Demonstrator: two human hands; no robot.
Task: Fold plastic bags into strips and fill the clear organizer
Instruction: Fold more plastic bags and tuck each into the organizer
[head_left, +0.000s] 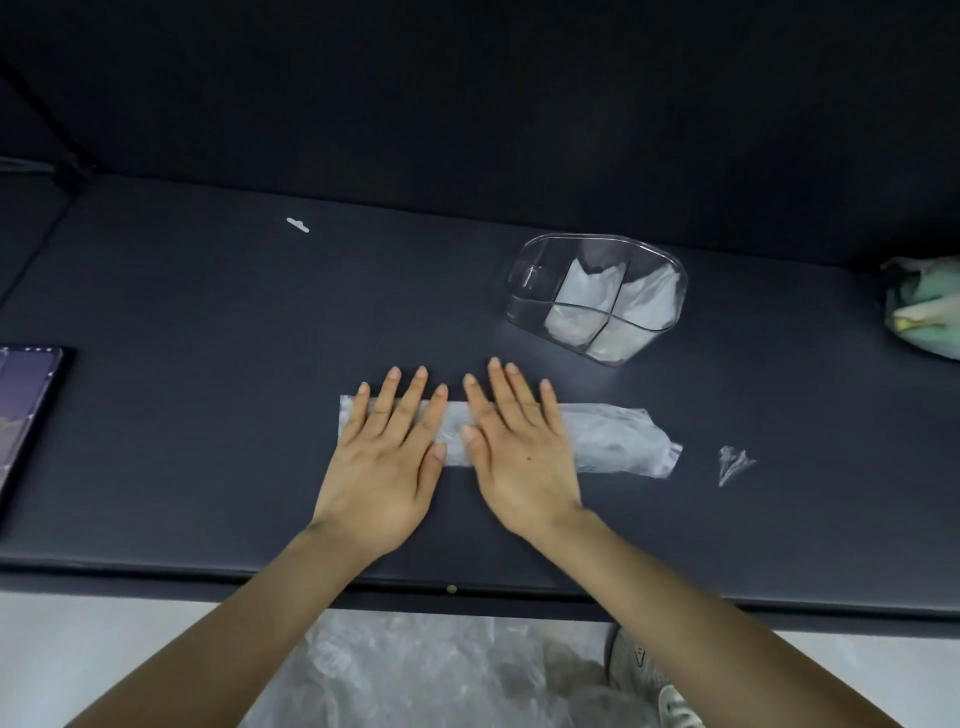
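The folded plastic bag (613, 439) lies as a long strip on the dark table (208, 312), its middle hidden under both hands — left hand (387, 457) and right hand (519, 452) press it flat, fingers straight, gripping nothing. Beyond the right hand stands the clear organizer (597, 296), white bags in its compartments — their folds hard to make out. A pile of clear bags (415, 670) below the table edge is cut off.

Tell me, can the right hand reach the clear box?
Probably yes. The right hand presses flat on the folded bag, and the clear organizer sits just beyond it, with nothing standing between them.
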